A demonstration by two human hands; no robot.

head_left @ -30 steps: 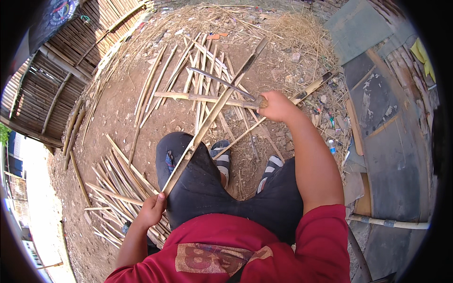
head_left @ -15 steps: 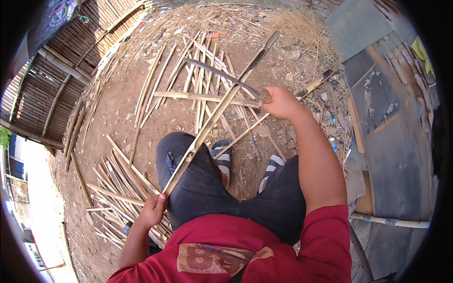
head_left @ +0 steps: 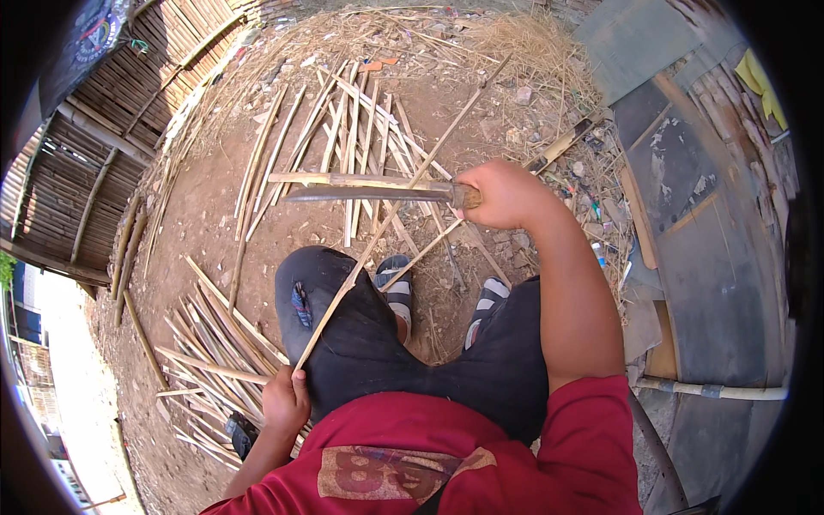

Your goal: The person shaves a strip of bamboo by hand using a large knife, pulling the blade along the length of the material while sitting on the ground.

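My left hand (head_left: 286, 400) is closed around the near end of a long bamboo strip (head_left: 345, 287). The strip slants over my left knee and up to the far right, its narrow edge showing. In my right hand (head_left: 502, 196) is the wooden handle of a machete (head_left: 378, 196), its dark blade pointing left and crossing the strip. Just beyond the blade runs a pale bamboo piece (head_left: 330, 179), nearly parallel to it; whether they touch I cannot tell.
Many split bamboo strips (head_left: 275, 159) lie on the dirt ahead. Another heap of strips (head_left: 215, 330) lies beside my left leg. A bamboo wall (head_left: 103, 163) stands at the left, dark sheets (head_left: 704, 275) at the right. Dry straw (head_left: 532, 51) covers the far ground.
The machete blade has swung down toward me, from beyond the pale bamboo piece to its near side. The strip in my left hand has turned from its broad face to its edge.
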